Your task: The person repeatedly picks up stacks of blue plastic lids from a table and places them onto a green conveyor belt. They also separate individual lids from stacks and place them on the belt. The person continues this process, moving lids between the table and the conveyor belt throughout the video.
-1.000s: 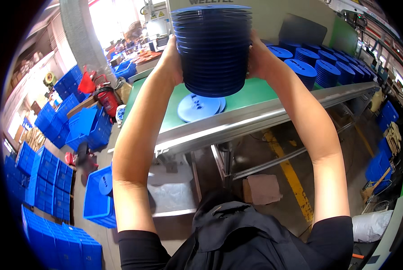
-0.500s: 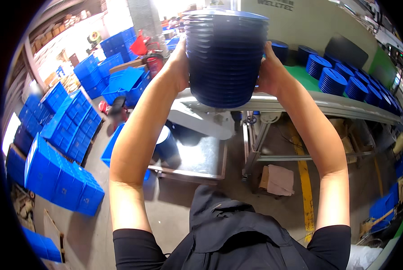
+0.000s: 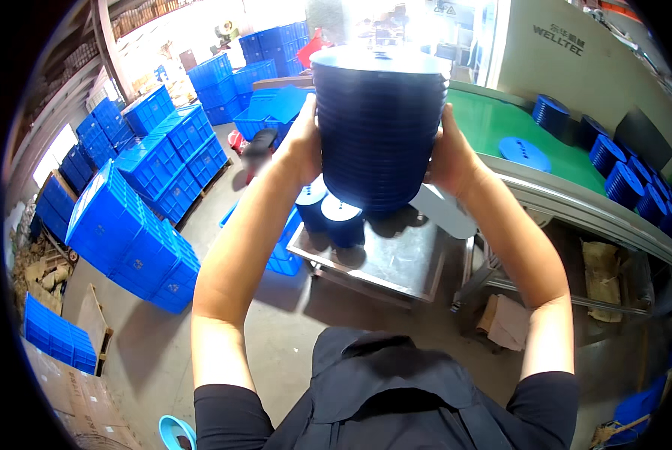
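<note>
A tall stack of dark blue round discs [image 3: 381,135] is held up in front of me between both hands. My left hand [image 3: 304,142] grips its left side and my right hand [image 3: 450,154] its right side; the fingertips are partly hidden behind it. Below and beyond it is a metal-topped table [image 3: 396,262] bearing two more blue stacks, of which the nearer stack [image 3: 343,223] shows more fully. A single flat blue disc [image 3: 525,154] with small holes lies on the green conveyor belt [image 3: 486,124] to the right.
Several blue disc stacks [image 3: 624,186] stand at the belt's right end, beside a pale machine housing [image 3: 576,82]. Blue plastic crates [image 3: 133,232] are piled on the left. An open blue crate [image 3: 283,259] sits by the table, and a light blue basin [image 3: 176,433] is at the lower left.
My view has turned left, and the held stack has moved from before the conveyor to over the metal table. Both hands keep their grip. The single disc on the belt has come into sight.
</note>
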### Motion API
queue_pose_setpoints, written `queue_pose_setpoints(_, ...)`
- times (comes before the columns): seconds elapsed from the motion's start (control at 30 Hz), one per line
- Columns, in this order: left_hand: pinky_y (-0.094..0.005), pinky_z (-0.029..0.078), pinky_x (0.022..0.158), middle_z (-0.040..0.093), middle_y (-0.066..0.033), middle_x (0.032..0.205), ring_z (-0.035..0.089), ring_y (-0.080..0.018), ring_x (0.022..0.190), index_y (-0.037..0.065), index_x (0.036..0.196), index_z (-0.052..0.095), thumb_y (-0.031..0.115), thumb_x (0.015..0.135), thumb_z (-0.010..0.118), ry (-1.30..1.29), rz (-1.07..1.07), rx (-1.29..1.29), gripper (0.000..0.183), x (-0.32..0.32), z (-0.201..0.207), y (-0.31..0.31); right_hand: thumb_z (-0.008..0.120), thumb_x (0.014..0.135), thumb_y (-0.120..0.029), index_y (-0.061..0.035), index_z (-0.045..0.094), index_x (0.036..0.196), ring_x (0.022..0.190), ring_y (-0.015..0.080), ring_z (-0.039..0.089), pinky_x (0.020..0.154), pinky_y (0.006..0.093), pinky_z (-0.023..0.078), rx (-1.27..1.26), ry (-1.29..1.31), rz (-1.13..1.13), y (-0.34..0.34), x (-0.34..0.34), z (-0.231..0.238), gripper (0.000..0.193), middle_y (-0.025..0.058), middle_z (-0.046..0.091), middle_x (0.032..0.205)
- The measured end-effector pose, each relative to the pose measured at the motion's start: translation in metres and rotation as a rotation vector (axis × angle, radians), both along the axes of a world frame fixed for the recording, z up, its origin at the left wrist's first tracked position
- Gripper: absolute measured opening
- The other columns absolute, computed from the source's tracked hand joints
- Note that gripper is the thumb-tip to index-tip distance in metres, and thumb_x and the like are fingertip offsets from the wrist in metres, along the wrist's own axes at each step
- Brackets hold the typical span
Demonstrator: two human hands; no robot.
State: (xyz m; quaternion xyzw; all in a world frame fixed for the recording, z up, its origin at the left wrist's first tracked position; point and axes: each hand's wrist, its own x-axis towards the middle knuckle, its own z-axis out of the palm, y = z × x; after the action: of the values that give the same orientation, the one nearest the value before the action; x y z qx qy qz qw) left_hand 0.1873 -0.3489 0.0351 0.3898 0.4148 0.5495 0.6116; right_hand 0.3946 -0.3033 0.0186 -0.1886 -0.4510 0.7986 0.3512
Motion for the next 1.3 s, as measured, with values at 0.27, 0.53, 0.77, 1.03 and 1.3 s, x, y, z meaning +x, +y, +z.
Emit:
queue_pose_setpoints(0.27,-0.0407,0.023,0.105,0.037,-0.0099,0.140,0.032,-0.0261,0.129,0.009,0.136,0.036,0.065,0.087,0.022,0.073,0.152,-0.028,0.076,-0.114,-0.065,0.003,0.018,0.080,-0.076,-0.0190,0.032,0.138,0.119,0.0197,0.041,0.090,0.0381,0.036,0.043,-0.067,-0.080,0.028,-0.121,-0.087,0.083,0.0033,0.043,0.134)
queue_pose_setpoints(0.53,-0.0351,0.015,0.109,0.025,-0.0109,0.145,0.022,-0.0233,0.133,0.004,0.140,0.024,0.053,0.093,0.025,-0.076,0.278,0.006,0.068,-0.167,-0.194,0.030,0.023,0.090,-0.061,-0.0080,0.015,0.143,0.135,0.0187,0.014,0.110,0.0337,0.009,0.018,0.001,-0.207,0.055,-0.173,-0.208,0.075,0.0045,0.018,0.148)
queue_pose_setpoints(0.77,-0.0346,0.025,0.105,0.032,-0.0087,0.140,0.030,-0.0201,0.128,0.005,0.138,0.026,0.046,0.094,0.033,-0.274,0.306,-0.092,0.060,-0.155,-0.379,0.034,0.029,0.094,-0.051,-0.0073,0.034,0.134,0.116,0.0186,0.044,0.098,0.0330,0.036,-0.331,-0.086,-0.281,0.059,-0.158,-0.358,0.060,0.0076,0.045,0.128)
queue_pose_setpoints(1.03,-0.0361,0.010,0.110,0.020,-0.0119,0.145,0.015,-0.0237,0.135,0.003,0.141,0.017,0.055,0.085,0.043,-0.261,0.356,-0.120,0.081,-0.082,-0.538,0.084,0.044,0.093,-0.031,-0.0057,0.046,0.123,0.101,0.0178,0.053,0.086,0.0317,0.045,-0.522,-0.291,-0.204,0.121,-0.107,-0.546,0.040,0.0076,0.055,0.112)
queue_pose_setpoints(1.3,-0.0390,0.008,0.109,0.026,-0.0131,0.144,0.013,-0.0285,0.136,0.007,0.137,0.031,0.048,0.087,0.041,0.026,0.438,-0.064,0.066,-0.053,-0.683,0.168,0.043,0.093,-0.033,-0.0049,0.046,0.123,0.103,0.0186,0.052,0.088,0.0324,0.043,-0.681,-0.311,-0.248,0.215,-0.053,-0.678,0.041,0.0084,0.054,0.113)
